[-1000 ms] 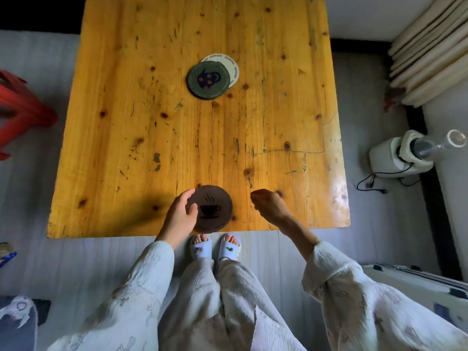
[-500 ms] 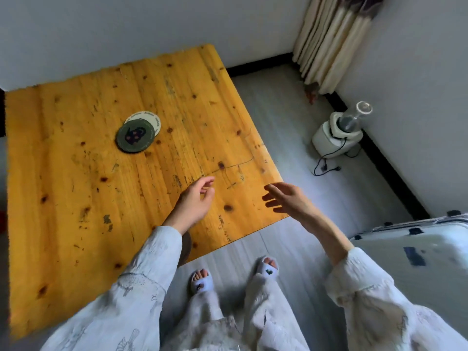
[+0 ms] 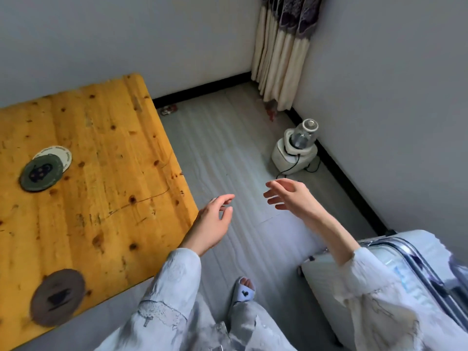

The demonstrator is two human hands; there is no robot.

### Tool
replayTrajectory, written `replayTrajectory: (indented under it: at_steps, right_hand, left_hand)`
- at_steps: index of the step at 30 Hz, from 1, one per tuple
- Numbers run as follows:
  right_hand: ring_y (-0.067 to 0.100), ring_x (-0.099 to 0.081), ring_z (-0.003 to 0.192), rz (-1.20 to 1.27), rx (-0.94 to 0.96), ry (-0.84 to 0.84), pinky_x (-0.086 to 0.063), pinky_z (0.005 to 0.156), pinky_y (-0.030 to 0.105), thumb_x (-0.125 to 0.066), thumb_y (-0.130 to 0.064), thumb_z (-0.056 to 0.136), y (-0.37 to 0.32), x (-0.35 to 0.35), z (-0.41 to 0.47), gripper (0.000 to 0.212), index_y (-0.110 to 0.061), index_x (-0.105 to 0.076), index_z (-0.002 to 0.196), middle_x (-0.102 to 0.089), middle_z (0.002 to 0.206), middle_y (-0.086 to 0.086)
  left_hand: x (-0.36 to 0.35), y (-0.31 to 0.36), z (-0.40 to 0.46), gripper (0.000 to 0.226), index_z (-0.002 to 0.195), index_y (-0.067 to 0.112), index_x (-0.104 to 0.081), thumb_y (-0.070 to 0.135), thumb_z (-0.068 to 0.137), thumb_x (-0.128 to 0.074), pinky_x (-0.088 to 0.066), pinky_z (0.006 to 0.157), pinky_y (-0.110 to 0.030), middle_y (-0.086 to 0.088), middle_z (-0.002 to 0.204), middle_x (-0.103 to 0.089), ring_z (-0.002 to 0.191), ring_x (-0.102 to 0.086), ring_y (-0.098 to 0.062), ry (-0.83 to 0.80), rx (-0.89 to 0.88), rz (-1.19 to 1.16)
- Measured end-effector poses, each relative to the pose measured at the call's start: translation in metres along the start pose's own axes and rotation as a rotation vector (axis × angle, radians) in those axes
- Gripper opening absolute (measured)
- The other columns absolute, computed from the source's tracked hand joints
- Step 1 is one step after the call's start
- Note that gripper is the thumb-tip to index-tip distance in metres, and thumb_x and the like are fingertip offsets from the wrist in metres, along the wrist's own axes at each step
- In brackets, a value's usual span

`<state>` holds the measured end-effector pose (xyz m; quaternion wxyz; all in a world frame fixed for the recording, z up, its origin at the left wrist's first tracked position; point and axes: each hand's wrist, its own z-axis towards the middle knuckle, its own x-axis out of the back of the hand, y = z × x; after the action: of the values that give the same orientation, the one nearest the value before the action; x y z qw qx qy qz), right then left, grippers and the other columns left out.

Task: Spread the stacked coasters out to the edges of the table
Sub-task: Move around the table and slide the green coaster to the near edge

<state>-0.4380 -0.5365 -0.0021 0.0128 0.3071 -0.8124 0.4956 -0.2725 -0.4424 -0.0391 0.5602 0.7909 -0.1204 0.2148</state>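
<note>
A brown coaster with a cup picture (image 3: 57, 297) lies flat near the front edge of the yellow wooden table (image 3: 106, 203). Further in, a dark green coaster (image 3: 41, 173) rests partly over a white coaster (image 3: 57, 153). My left hand (image 3: 212, 222) hovers just past the table's right front corner, over the floor, fingers apart and holding nothing. My right hand (image 3: 291, 196) hangs over the floor further right, also open and empty. Neither hand touches a coaster.
A white suitcase (image 3: 395, 269) lies on the floor at the lower right. A white appliance with a clear jar and a cord (image 3: 295, 150) stands by the right wall. A curtain (image 3: 283, 51) hangs in the corner. My slippered foot (image 3: 244, 291) is below.
My left hand has let go of the brown coaster at the front edge and both hands have moved off the table to the right. The view has swung right toward the corner.
</note>
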Motion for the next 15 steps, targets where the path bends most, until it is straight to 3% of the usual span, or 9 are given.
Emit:
replayTrajectory:
  at_steps: [6, 15]
  right_hand:
    - [0.02, -0.065, 0.083, -0.013, 0.033, -0.073, -0.051, 0.083, 0.035, -0.047, -0.027, 0.095, -0.013, 0.027, 0.049, 0.018, -0.018, -0.062, 0.099, -0.069, 0.09, 0.002]
    - [0.02, -0.065, 0.081, -0.163, 0.122, -0.233, -0.051, 0.077, 0.032, -0.047, -0.026, 0.095, -0.073, 0.021, 0.163, 0.021, -0.014, -0.062, 0.103, -0.068, 0.09, 0.004]
  left_hand:
    - [0.014, 0.013, 0.042, 0.032, 0.122, 0.008, -0.049, 0.011, 0.092, -0.042, -0.036, 0.088, -0.023, -0.012, 0.125, -0.054, 0.103, -0.051, -0.017, 0.142, 0.076, -0.017]
    - [0.031, 0.004, 0.128, 0.031, 0.122, 0.008, -0.049, 0.012, 0.092, -0.042, -0.035, 0.089, -0.023, -0.011, 0.127, -0.055, 0.104, -0.049, -0.014, 0.339, 0.193, -0.163]
